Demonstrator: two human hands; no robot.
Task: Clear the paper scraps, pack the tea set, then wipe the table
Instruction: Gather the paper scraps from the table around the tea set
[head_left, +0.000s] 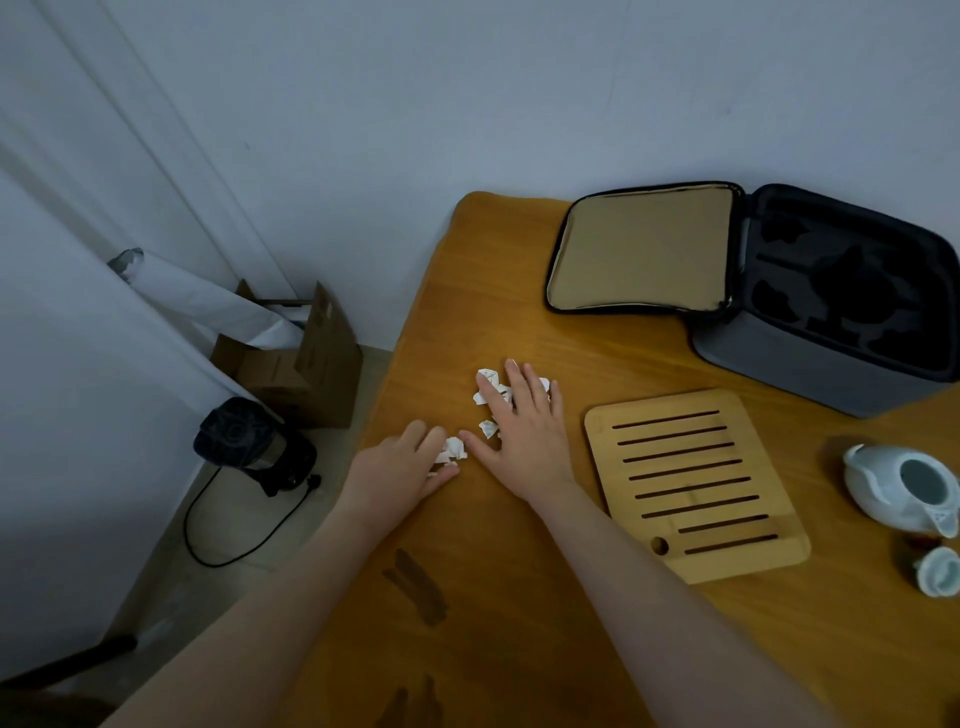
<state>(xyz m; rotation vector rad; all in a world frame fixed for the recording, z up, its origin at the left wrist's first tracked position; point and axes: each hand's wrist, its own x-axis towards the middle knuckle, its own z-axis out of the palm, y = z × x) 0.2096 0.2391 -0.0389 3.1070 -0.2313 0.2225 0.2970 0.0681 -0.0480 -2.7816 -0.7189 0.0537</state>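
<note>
Mid-frame on the table (467, 291), the right hand (524, 431) presses flat, fingers spread, on the paper scraps (489, 429). The left hand (410, 462) beside it curls its fingers round one crumpled piece, and any print on the paper is too small to read. A slatted bamboo tray (696, 483) lies right of the hands, a white teapot (904, 488) and cup (940, 571) at the right edge, the open grey case (779, 364) upper right, and a cardboard box (306, 374) on the floor left.

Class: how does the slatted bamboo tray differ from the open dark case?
The pale slatted bamboo tea tray is flat and low; the dark grey fabric case is a tall box, lid open. The tray is light wood; the case has black shaped recesses. Both rest on the wooden table.
</note>
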